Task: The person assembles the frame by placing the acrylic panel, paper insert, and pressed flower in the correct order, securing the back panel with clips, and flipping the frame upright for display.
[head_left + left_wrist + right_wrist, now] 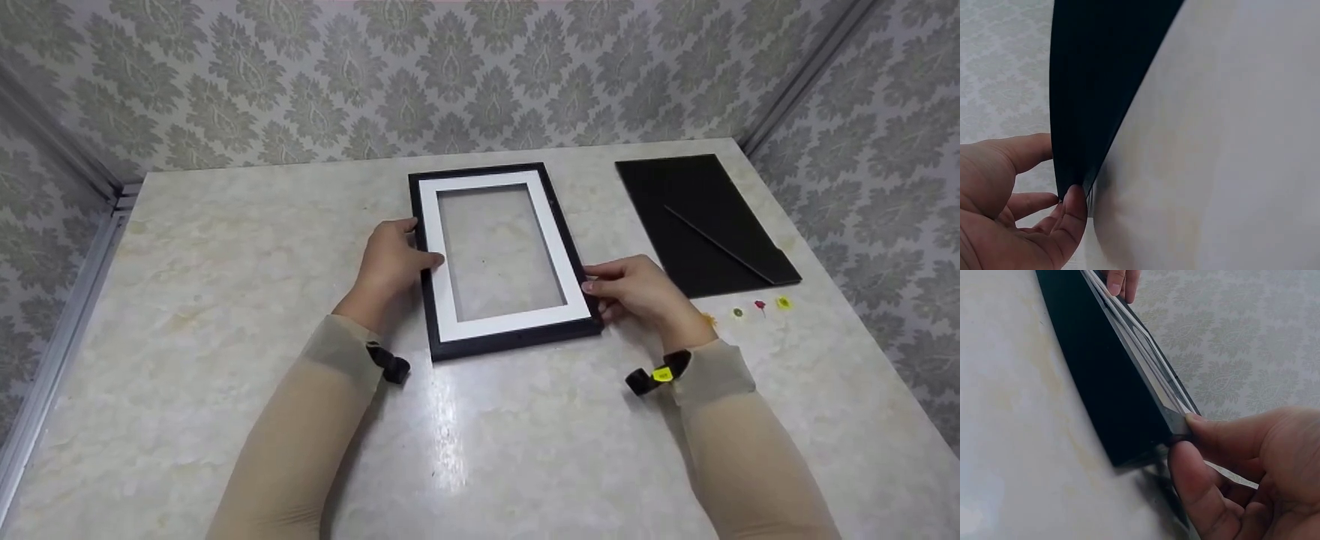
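Observation:
A black picture frame (pixel 517 338) with a white inner mat (pixel 517 320) is between both hands, and the table shows through its middle. On its left side the left hand (pixel 390 255) grips the edge, thumb over the front. The right hand (pixel 637 292) pinches the right side near the lower corner. The left wrist view shows the left hand (pixel 1027 197) with fingertips at the dark frame side (pixel 1095 84). In the right wrist view, thumb and finger of the right hand (pixel 1252 467) hold a corner of the frame (pixel 1095 371).
A black panel (pixel 682 255) with a slanting strip (pixel 720 244) lies at the back right. Below it are small flowers: a red one (pixel 760 305), a yellow one (pixel 784 302), a pale one (pixel 738 313), and an orange one (pixel 709 319) beside the right wrist. Patterned walls surround the table (pixel 225 300).

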The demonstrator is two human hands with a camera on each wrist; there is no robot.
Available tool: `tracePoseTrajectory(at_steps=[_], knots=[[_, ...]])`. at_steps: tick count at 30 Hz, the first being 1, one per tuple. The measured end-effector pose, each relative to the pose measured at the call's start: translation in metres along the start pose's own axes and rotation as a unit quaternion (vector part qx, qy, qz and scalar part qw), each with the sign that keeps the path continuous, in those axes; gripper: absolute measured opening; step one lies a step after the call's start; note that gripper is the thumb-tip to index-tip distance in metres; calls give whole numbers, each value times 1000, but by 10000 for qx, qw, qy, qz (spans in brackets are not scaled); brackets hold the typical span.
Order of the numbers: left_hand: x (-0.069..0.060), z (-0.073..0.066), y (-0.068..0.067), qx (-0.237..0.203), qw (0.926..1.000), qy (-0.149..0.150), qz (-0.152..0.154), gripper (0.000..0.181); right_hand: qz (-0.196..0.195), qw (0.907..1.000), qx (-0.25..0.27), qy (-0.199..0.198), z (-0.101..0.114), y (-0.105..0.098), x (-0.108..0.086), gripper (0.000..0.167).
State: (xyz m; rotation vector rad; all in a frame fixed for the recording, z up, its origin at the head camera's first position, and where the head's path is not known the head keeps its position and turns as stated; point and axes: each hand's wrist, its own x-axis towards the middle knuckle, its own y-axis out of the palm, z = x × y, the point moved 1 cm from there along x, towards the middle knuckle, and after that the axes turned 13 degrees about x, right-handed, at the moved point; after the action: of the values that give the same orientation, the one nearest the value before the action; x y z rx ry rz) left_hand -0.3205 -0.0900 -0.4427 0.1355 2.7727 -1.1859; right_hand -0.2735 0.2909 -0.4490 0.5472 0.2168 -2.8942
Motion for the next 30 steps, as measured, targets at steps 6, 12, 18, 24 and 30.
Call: tracePoseTrajectory(at_steps=[6, 12, 18, 24, 30], knots=[[1, -1, 1, -83, 9999, 36, -72, 86, 187, 9997, -131, -41, 5, -2, -3, 63], [3, -2, 4, 39, 9999, 61, -150, 87, 481, 9898, -1213, -580, 8, -4, -6, 86], [3, -2, 4, -54, 9999, 108, -94, 84, 478, 9741, -2045, -840, 9, -3, -5, 90], [2, 1, 2, -198, 9997, 126, -83, 82, 363, 9589, -2609, -1058, 8, 1, -4, 88], [-2, 5, -1, -125, 9999, 59, 58, 90, 325, 9490, -2851, -1308, 6, 7, -9, 87]])
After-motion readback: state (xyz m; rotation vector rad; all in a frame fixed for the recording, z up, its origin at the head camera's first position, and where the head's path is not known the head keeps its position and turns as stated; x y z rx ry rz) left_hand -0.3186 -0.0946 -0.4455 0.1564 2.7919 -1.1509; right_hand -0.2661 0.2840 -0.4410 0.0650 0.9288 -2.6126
